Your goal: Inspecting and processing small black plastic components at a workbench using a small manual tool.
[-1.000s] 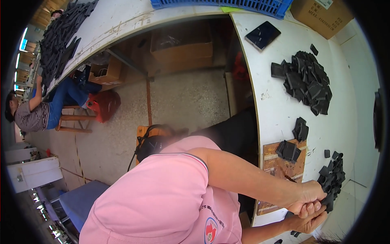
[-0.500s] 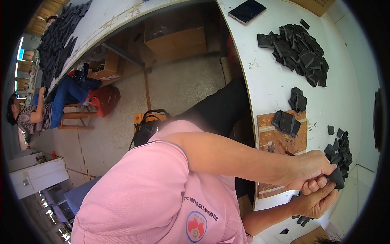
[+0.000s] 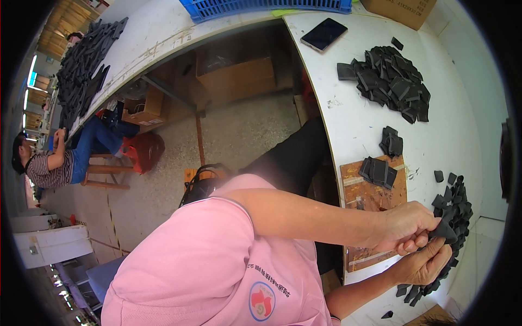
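My left hand (image 3: 409, 225), on the upper arm in the head view, pinches a small black fabric piece (image 3: 446, 229) with bent fingers. Just below it, my right hand (image 3: 423, 264) grips the same piece from its near side, thumb and fingers pressed together. The two hands are close together, and the fingers hide part of the fabric. Behind and beneath them spreads a pile of small folded black pieces (image 3: 461, 204). A brown wooden board (image 3: 365, 194) lies beside my left wrist, with a little stack of flat black fabric pieces (image 3: 379, 172) on its upper end.
Further up the white table (image 3: 348, 117) lie a small black bundle (image 3: 391, 142), a big heap of black pieces (image 3: 394, 81) and a phone (image 3: 324, 35). A blue crate (image 3: 261, 10) and a cardboard box (image 3: 402, 11) stand beyond. Another person (image 3: 51, 160) sits far left.
The view has shifted, bringing the blue crate into sight. Both hands have drawn slightly away from the wall with the fabric piece, which now lies differently between them, and more of the pile shows.
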A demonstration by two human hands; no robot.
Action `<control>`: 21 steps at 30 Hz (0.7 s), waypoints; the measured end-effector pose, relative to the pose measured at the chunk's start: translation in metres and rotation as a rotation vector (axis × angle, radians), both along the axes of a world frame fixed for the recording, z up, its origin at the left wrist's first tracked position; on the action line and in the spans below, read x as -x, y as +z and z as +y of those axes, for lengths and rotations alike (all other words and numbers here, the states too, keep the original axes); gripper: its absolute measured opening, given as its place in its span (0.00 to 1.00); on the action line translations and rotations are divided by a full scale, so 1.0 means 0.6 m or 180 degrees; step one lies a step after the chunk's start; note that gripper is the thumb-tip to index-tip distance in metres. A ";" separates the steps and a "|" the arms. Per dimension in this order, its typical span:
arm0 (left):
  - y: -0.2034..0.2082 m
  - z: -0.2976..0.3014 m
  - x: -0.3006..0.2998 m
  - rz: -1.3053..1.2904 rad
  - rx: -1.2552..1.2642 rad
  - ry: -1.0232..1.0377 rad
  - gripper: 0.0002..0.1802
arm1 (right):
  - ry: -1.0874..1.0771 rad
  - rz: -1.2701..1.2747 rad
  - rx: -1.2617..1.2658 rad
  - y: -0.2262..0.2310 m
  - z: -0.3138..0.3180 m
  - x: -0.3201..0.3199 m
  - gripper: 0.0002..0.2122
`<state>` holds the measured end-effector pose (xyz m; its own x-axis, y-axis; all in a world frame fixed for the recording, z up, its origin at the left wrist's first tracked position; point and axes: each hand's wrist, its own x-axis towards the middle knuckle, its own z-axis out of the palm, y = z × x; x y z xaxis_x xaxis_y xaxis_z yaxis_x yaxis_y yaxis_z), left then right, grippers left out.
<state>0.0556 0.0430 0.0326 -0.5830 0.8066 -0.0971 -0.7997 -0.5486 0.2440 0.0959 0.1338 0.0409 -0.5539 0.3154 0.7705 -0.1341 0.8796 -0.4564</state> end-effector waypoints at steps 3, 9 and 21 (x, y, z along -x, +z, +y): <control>-0.003 -0.019 -0.001 0.0186 -0.0047 0.0017 0.10 | -0.0007 -0.0067 0.0014 -0.007 0.007 -0.001 0.09; -0.006 -0.055 0.001 0.0521 -0.0011 -0.0139 0.10 | 0.0022 0.0245 0.0153 -0.007 -0.006 0.008 0.09; -0.180 -0.329 -0.029 0.0827 0.3491 0.1377 0.22 | -0.0047 -0.0133 -0.0046 -0.024 0.028 0.019 0.12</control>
